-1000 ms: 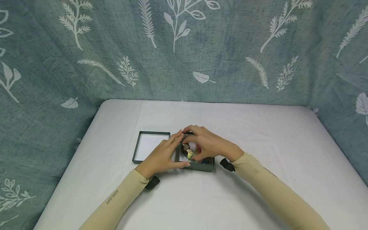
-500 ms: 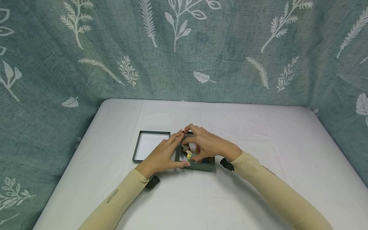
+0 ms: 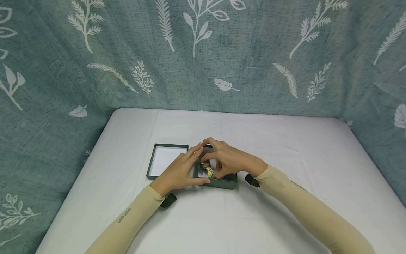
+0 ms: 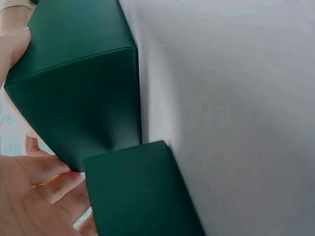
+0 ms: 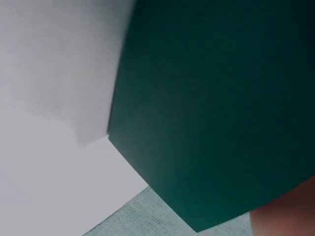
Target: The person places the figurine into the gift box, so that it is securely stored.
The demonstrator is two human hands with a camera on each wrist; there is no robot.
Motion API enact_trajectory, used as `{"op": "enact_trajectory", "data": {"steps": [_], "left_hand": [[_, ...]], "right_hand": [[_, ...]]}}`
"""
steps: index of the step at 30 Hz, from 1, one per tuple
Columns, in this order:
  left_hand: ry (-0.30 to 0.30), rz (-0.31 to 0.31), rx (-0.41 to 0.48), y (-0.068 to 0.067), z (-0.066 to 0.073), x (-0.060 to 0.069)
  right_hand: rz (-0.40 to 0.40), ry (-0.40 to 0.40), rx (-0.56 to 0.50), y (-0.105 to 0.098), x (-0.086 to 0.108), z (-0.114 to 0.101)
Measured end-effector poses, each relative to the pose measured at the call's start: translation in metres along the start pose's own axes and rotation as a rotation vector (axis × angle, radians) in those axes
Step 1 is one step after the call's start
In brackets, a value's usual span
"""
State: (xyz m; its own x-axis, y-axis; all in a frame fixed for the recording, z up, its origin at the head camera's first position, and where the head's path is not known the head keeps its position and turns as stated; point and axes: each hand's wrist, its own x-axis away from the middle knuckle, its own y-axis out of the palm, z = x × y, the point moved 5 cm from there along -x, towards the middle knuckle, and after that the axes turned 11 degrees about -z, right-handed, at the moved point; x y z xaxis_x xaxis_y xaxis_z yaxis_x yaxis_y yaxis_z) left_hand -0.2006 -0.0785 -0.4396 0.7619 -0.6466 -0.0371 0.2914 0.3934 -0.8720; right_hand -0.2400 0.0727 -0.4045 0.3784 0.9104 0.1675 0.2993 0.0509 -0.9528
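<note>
A dark green box (image 3: 219,184) without its lid stands mid-table in the head view, also filling much of both wrist views. My left hand (image 3: 178,173) holds its left side, thumb along the near wall and fingers reaching the far corner. My right hand (image 3: 229,158) reaches into the box from the right with bent fingers. Between its thumb and index finger is a small figurine (image 3: 209,172), yellow and brown, which they appear to pinch. Something reddish sits under the right palm. Dark small items in the box's near right corner are mostly hidden by this hand.
A shallow green-edged lid (image 3: 166,160) with a white inside lies just left of the box, partly behind the left hand. White cloth covers the table (image 3: 285,141). A leaf-patterned teal curtain (image 3: 203,81) hangs behind and at both sides.
The figurine has shifted and tilted slightly inside the box, with small movements of my right fingers. My left hand stays in place on the box.
</note>
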Motion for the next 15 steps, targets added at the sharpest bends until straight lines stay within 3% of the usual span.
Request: {"op": "enact_trajectory", "data": {"steps": [15], "left_hand": [[0.0, -0.006, -0.004, 0.0001, 0.0003, 0.0007]], "right_hand": [[0.006, -0.031, -0.018, 0.005, 0.0013, 0.0018]]}}
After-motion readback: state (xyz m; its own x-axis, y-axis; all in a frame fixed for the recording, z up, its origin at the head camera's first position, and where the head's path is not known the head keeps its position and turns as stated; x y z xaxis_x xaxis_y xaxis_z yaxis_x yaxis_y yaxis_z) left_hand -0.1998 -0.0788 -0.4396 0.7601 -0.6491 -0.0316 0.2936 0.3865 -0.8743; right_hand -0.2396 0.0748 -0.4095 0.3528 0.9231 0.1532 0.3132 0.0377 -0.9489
